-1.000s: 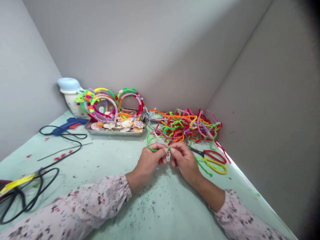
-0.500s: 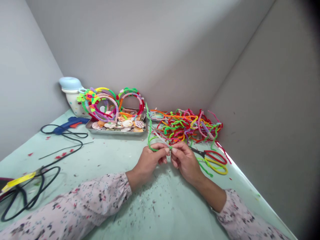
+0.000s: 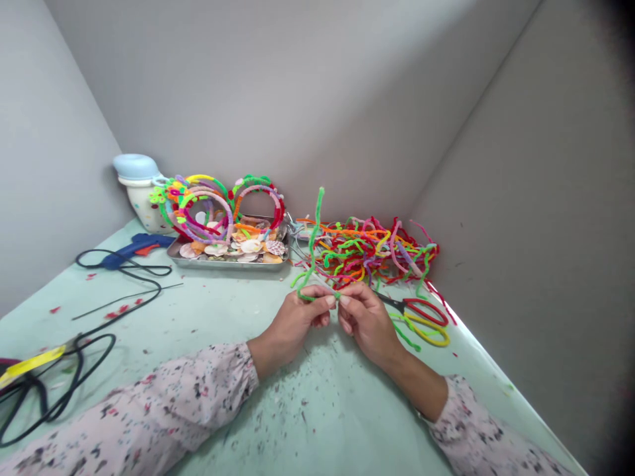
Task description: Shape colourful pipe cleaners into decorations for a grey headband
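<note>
Two bare hands, mine, over the middle of a pale-green, speckled desk (image 3: pixel 218 311). Right edge of the desk runs diagonally past my right forearm, with some surface between. Left edge slants back to the corner by the bottle. More open room left of my left wrist, as far as the cords; speckled surface between my forearms too.

Left hand (image 3: pixel 295 320): thumb and forefinger closed, pinching one fuzzy, bright-green pipe cleaner (image 3: pixel 313 248). Right hand (image 3: pixel 368 320): thumb and forefinger closed on it also, fingertips just beside the left ones. Its free end loops behind my left fingers and stands up, tip bent slightly. A thin, pale strip (image 3: pixel 320 281) slants away from the pinch.

Counts, back edge: one white, dotted bottle with light-blue cap (image 3: pixel 143 205); one shallow, silver metal tray (image 3: pixel 228 264) of shells, with several multicoloured, fuzzy hoops (image 3: pixel 231 215), overlapping, number unsure. Back-right corner: one tangled, multicoloured pipe-cleaner heap (image 3: pixel 370 248), strands past counting.

Near right edge: one pair of black-bladed scissors (image 3: pixel 401 305), one red handle loop, one yellow; blade tips hidden by my hand.

Toward left edge: one blue glue gun (image 3: pixel 131 250) with red trigger; black cords (image 3: pixel 153 285); one yellow strip (image 3: pixel 37 365).
</note>
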{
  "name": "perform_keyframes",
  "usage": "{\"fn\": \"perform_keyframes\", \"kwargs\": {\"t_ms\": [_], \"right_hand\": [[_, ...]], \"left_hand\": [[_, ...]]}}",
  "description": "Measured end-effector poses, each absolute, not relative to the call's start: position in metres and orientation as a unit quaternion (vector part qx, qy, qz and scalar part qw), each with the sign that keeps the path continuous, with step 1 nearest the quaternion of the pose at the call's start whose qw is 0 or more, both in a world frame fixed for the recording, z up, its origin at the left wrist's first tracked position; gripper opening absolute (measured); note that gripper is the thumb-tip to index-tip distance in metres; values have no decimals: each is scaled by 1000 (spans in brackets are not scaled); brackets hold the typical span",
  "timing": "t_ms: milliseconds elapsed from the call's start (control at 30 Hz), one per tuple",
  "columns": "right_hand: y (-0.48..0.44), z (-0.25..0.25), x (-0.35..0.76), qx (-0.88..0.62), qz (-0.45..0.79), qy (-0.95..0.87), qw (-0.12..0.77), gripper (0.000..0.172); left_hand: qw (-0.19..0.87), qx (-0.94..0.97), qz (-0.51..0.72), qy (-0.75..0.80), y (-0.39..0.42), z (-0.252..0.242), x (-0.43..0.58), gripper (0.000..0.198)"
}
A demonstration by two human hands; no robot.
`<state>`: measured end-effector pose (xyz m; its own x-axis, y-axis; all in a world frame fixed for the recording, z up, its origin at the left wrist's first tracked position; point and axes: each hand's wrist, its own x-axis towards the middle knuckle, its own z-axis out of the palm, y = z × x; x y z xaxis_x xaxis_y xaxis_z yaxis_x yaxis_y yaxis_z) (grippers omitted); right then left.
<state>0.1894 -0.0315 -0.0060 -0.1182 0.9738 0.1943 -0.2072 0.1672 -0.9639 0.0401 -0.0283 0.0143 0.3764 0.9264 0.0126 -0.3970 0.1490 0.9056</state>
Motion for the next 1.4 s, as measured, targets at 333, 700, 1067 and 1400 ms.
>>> {"fn": "perform_keyframes", "kwargs": {"t_ms": [333, 700, 1067, 1400], "right_hand": [[-34, -1, 186, -405, 467, -552, 560, 12], [-34, -3, 188, -460, 331, -594, 571, 10], [-33, -9, 189, -472, 262, -641, 546, 12], [-33, -10, 189, -466, 253, -653, 541, 9]], "left_hand": [[718, 422, 469, 294, -27, 10, 42, 21], [722, 432, 412, 350, -32, 15, 43, 40], [649, 479, 465, 365, -33, 20, 42, 17], [578, 523, 464, 421, -31, 18, 42, 21]]}}
